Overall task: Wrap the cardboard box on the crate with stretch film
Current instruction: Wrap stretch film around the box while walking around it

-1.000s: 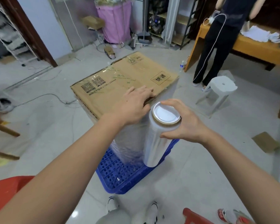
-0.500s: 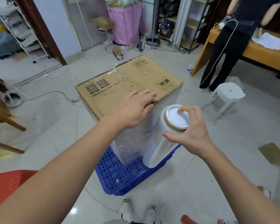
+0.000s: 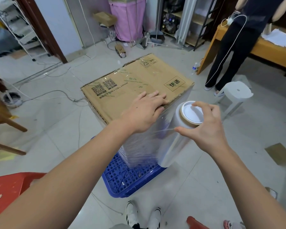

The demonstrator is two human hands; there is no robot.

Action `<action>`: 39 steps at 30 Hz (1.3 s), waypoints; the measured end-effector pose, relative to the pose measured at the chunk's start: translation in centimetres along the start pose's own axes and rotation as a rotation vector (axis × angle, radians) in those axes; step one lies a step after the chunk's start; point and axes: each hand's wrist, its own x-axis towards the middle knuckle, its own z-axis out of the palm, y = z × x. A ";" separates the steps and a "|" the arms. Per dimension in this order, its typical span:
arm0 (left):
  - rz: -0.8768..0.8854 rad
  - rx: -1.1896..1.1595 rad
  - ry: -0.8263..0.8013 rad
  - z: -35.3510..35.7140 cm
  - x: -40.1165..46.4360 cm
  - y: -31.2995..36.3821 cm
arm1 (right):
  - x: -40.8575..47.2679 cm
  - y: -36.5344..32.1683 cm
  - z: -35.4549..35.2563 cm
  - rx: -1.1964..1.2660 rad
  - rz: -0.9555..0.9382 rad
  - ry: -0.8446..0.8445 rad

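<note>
A brown cardboard box (image 3: 132, 80) with QR codes and printed labels stands on a blue perforated plastic crate (image 3: 122, 180). Clear film covers its near side. My left hand (image 3: 145, 111) lies flat on the box's near top edge, fingers spread. My right hand (image 3: 203, 128) grips the top of an upright roll of stretch film (image 3: 175, 142) beside the box's near right corner. A sheet of film runs taut from the roll to the box side. The roll's white end cap faces up between my fingers.
A white plastic stool (image 3: 234, 95) stands right of the box. A person in dark trousers (image 3: 234, 47) stands at a wooden table (image 3: 271, 53). A red stool (image 3: 8, 189) is at my lower left. Cables, cardboard scraps and a water bottle (image 3: 194, 66) lie on the tiled floor.
My right hand has carried the roll rightward, away from the box side, drawing out film. My left hand stays pressed on the box top. The view has shifted slightly.
</note>
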 end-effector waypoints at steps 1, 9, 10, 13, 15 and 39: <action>0.001 0.001 0.002 0.0 0.0 0.0 | 0.3 0.0 -0.1 -0.037 -0.003 -0.027; 0.005 0.001 0.014 0.2 -0.1 -0.1 | 2.2 -0.8 -1.6 -0.395 -0.051 -0.284; 0.005 0.004 0.017 0.1 -0.1 -0.1 | 2.4 -0.8 -1.9 -0.411 -0.078 -0.313; 0.007 0.000 0.017 0.1 -0.2 -0.1 | 3.2 -0.7 -2.9 -0.495 -0.198 -0.423; 0.006 -0.007 0.016 0.0 -0.1 -0.1 | 3.8 -0.4 -3.2 -0.544 -0.272 -0.454; -0.071 0.111 0.045 0.1 0.6 0.9 | 6.8 5.5 -2.7 -0.235 -0.613 -0.321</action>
